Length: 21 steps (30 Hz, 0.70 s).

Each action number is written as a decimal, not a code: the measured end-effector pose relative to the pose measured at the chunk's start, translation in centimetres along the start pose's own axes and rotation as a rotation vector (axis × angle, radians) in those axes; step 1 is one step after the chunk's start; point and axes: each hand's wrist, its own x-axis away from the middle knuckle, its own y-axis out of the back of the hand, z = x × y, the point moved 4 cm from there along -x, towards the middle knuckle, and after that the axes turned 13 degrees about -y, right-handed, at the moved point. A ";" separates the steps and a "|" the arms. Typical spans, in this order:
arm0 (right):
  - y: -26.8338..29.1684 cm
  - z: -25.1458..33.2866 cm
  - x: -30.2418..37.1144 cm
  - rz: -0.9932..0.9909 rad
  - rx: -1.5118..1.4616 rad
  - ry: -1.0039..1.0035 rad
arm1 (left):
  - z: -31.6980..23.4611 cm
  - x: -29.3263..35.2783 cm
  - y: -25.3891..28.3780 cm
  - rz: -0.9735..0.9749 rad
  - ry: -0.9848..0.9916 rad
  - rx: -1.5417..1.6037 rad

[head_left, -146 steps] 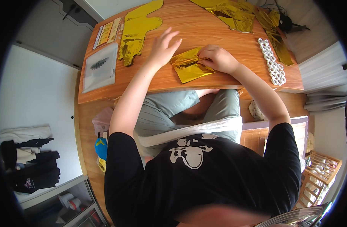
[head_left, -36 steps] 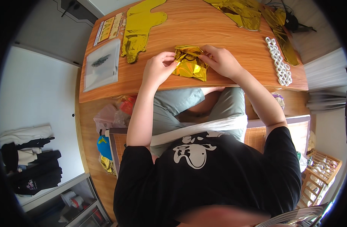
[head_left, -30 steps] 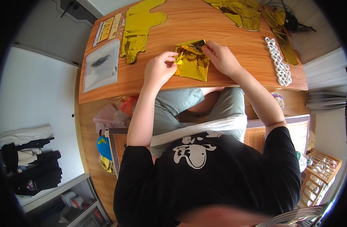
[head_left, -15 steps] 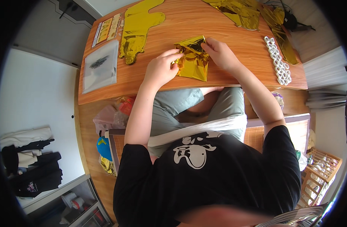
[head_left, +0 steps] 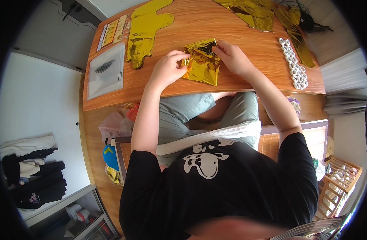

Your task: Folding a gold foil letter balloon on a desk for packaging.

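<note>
A folded sheet of shiny gold foil balloon [head_left: 202, 70], creased and roughly square, lies near the table's front edge between my hands. My left hand [head_left: 166, 71] curls at its left edge, the thumb low and the fingers higher, with the foil's border in their grasp. At the upper right corner, my right hand [head_left: 232, 58] pinches the foil between thumb and fingers. A darker crumpled fold shows along its upper part.
On the wooden table [head_left: 183, 24], a flat gold foil balloon [head_left: 145, 36] lies left, beside a clear plastic sleeve [head_left: 106, 70] and a printed card [head_left: 111, 33]. More gold foil [head_left: 251, 14] is at the back right. White rings [head_left: 293, 64] form columns near the right edge.
My left hand has shifted slightly left, its fingers drawing back from over the foil to its left edge. The foil has slid a little left; my right hand keeps its pinch.
</note>
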 end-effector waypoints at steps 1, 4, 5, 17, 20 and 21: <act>0.1 -0.1 0.0 -0.001 0.000 -0.001 | 0.0 0.0 0.0 0.001 -0.001 0.000; 0.1 0.0 0.0 0.015 0.027 -0.028 | 0.1 0.0 -0.1 0.009 0.005 -0.009; 0.1 0.1 0.1 -0.001 0.024 -0.004 | 0.1 0.0 -0.2 0.010 -0.013 -0.051; -0.6 0.6 2.0 0.013 0.085 0.227 | -2.6 0.3 -0.8 0.049 -0.368 -0.528; -0.5 1.0 2.3 0.021 0.165 0.371 | -2.8 0.3 -0.8 0.035 -0.466 -0.569; -0.5 1.2 2.5 0.024 0.209 0.437 | -2.8 0.3 -0.8 0.003 -0.500 -0.540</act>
